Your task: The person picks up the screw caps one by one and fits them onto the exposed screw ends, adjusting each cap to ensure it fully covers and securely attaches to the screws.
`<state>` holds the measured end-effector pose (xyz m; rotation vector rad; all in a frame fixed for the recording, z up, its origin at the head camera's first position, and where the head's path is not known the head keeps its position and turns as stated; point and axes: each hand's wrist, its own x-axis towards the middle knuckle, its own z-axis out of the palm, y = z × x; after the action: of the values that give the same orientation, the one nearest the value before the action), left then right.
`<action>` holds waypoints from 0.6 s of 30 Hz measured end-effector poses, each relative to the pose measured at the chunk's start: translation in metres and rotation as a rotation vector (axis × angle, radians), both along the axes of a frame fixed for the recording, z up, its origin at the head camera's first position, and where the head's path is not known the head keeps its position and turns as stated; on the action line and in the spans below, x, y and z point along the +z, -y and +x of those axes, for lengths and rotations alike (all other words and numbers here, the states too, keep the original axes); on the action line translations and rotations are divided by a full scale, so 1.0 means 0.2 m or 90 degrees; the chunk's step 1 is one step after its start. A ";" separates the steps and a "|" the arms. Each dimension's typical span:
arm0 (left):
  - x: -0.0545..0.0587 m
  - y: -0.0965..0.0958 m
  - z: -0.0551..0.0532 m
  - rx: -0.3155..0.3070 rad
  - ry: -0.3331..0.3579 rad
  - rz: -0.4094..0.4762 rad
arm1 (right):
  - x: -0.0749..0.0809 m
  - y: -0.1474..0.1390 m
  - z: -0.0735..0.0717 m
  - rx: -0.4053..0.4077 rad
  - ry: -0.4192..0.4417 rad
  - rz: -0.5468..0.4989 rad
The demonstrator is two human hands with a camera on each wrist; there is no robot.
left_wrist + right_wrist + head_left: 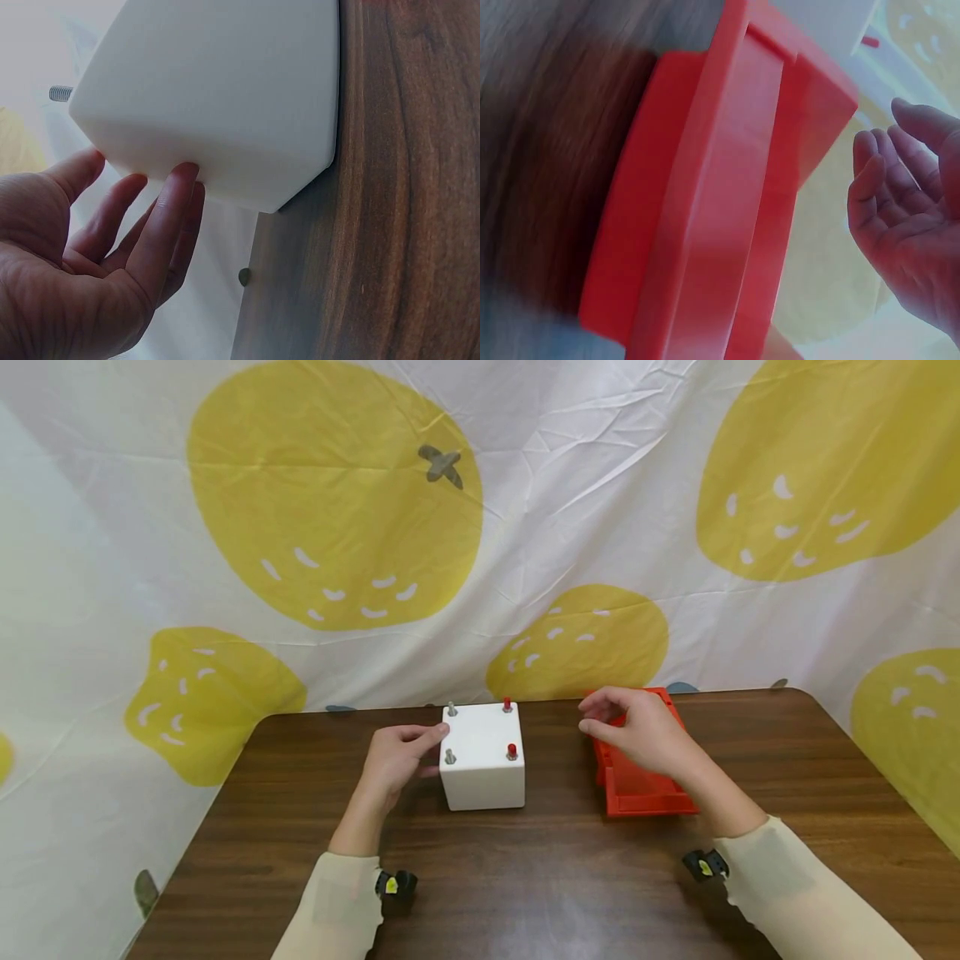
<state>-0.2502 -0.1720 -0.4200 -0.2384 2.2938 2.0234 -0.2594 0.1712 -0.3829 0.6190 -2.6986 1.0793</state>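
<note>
A white box [483,785] stands on the table, with threaded metal studs upright at its top corners. The two right studs carry red caps [512,750]; the two left studs [450,756] are bare metal. My left hand [395,760] touches the box's left side, its thumb on the top edge and fingertips against the side face [217,161]. Over a red plastic bin [651,804] my right hand [637,727] hovers, fingers loosely bent and nothing visible in them. In the right wrist view that hand [911,202] is apart from the bin's rim.
Both objects stand on a dark wood-grain table [547,877], the bin to the right of the box. A white cloth with yellow fruit prints [337,493] hangs behind the table's back edge. A black strap [396,883] is at each sleeve cuff.
</note>
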 end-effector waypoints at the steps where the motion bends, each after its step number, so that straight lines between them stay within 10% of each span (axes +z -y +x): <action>1: 0.00 0.00 0.00 0.000 0.000 0.000 | 0.00 -0.01 0.00 -0.002 -0.005 0.007; 18: 0.01 0.00 0.00 0.002 0.005 0.004 | -0.02 -0.13 -0.09 -0.003 -0.007 0.130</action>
<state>-0.2497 -0.1722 -0.4187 -0.2482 2.2843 2.0260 -0.2765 0.1978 -0.3865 0.6472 -2.8205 0.8025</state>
